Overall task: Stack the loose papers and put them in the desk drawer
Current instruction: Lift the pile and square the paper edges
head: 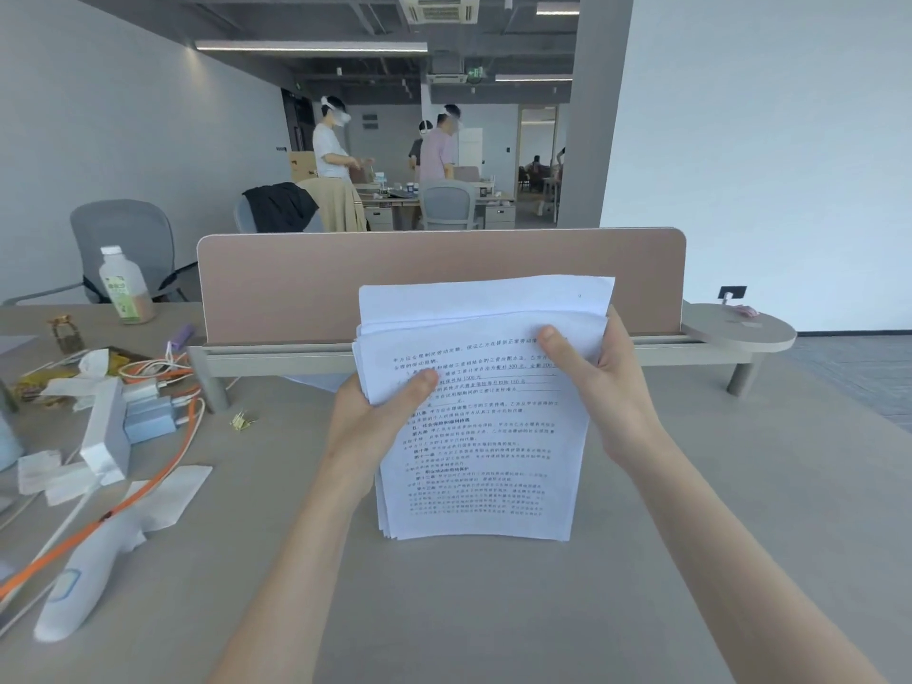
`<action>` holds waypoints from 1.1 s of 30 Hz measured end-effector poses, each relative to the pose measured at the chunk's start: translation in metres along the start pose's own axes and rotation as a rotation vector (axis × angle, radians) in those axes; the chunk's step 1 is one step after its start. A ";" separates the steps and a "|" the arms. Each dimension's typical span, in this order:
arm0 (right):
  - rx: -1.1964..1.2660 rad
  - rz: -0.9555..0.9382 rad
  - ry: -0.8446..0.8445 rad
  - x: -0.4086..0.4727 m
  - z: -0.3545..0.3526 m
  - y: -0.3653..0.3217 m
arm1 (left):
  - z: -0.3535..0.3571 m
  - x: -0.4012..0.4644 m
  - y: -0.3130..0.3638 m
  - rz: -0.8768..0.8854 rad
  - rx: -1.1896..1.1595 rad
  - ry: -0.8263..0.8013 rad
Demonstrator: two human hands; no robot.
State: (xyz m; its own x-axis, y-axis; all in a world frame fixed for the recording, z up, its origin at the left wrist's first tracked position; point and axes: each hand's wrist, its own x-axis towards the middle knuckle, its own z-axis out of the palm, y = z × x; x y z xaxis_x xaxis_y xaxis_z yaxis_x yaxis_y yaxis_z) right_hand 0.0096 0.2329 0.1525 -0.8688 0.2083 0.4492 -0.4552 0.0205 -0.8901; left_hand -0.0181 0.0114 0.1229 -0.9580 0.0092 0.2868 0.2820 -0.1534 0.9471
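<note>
Upright on the desk stands the stack of papers, long axis vertical, bottom edge resting down. Left hand and right hand clasp its opposite sides, equally near; no drawer shows.

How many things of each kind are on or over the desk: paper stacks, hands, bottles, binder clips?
Paper stack: 1
Hands: 2, left hand and right hand, both gripping the stack
Bottle: 1
Binder clip: 1
Total: 5
</note>
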 end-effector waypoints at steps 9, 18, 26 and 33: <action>-0.219 -0.209 0.040 0.008 -0.008 0.006 | -0.004 0.000 -0.023 -0.148 -0.053 -0.049; -0.584 -0.340 0.031 0.013 -0.011 0.016 | -0.009 -0.002 -0.046 -0.204 -0.042 -0.129; -0.593 -0.312 0.028 0.018 -0.013 0.020 | -0.009 -0.004 -0.066 -0.259 -0.051 -0.105; -0.062 0.098 0.051 -0.009 -0.012 0.046 | -0.005 -0.002 -0.075 -0.249 -0.058 -0.073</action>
State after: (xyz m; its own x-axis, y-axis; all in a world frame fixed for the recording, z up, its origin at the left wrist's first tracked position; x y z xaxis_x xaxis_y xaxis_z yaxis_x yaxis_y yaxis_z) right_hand -0.0012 0.2440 0.1061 -0.8968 0.2622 0.3564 -0.3542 0.0573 -0.9334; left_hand -0.0375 0.0179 0.0505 -0.9905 0.1248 0.0577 0.0327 -0.1937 0.9805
